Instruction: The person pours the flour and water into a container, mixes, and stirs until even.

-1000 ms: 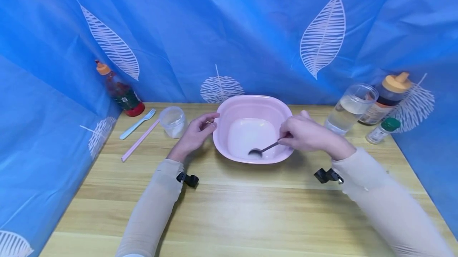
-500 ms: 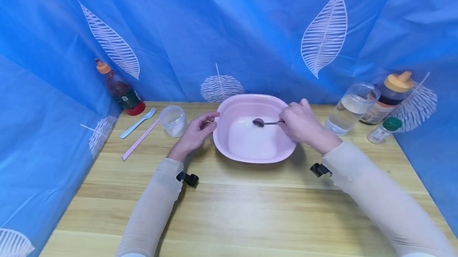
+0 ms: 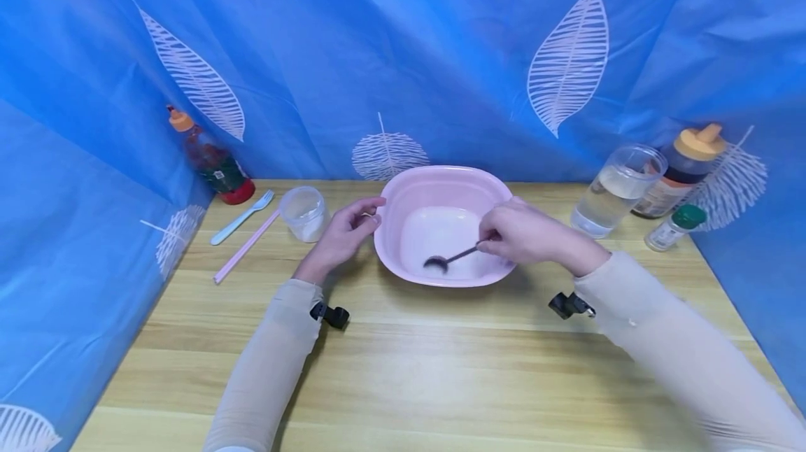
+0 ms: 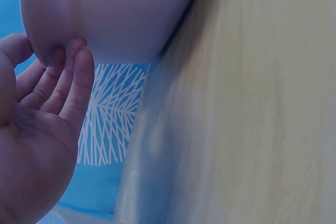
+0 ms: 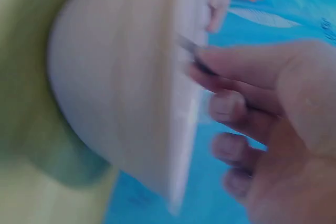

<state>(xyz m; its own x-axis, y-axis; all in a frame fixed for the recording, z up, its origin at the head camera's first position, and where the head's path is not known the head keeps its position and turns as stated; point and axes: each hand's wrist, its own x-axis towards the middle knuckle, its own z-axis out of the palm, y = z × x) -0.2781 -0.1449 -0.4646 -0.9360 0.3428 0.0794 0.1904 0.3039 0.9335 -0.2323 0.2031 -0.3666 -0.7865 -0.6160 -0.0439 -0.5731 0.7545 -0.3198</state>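
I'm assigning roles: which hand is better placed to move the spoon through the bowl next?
Likely the right hand: it pinches the spoon by its handle, while the left hand holds the bowl at its rim.

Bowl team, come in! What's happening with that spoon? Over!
Right hand pinches spoon, its head inside pink bowl. Left hand holds bowl's rim. Nothing visible blocking the spoon.
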